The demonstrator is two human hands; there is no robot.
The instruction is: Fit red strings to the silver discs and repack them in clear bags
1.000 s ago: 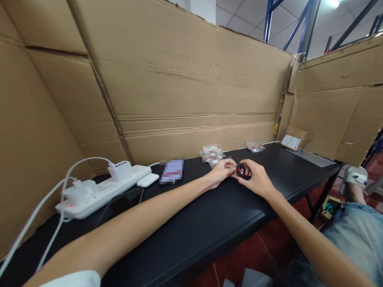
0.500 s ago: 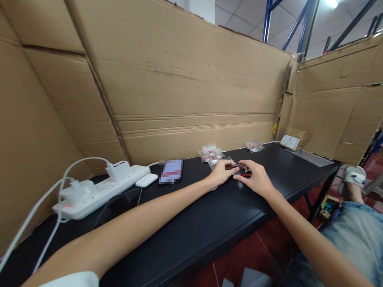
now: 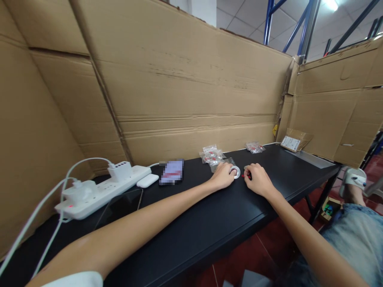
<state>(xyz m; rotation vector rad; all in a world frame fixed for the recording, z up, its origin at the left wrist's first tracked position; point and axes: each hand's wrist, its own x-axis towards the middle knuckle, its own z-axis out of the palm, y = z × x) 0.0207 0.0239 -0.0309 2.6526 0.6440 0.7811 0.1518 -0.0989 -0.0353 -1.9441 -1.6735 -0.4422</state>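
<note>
A round, silvery-white ring-shaped piece (image 3: 236, 172) is held between the thumb and fingers of my left hand (image 3: 222, 175), just above the black table. My right hand (image 3: 257, 179) is a short way to the right, its fingers closed together in a pinch. A small red piece (image 3: 246, 175) shows at its fingertips; whether it is held or lies on the table I cannot tell. Behind my left hand are clear plastic packets (image 3: 212, 154) with red and silvery contents. A flattened clear bag (image 3: 229, 161) lies beside its knuckles.
More clear packets (image 3: 255, 147) lie at the back, near a labelled brown parcel (image 3: 295, 140). To the left are a phone (image 3: 172, 172), a white rounded case (image 3: 147, 180), a dark flat device (image 3: 121, 205) and a white power strip (image 3: 103, 191) with cables. Cardboard walls (image 3: 194, 87) enclose the table (image 3: 191, 227).
My hands have moved apart. A dark round piece was between them; now a silvery-white ring shows in my left hand, and my right fingers have closed to a pinch.
</note>
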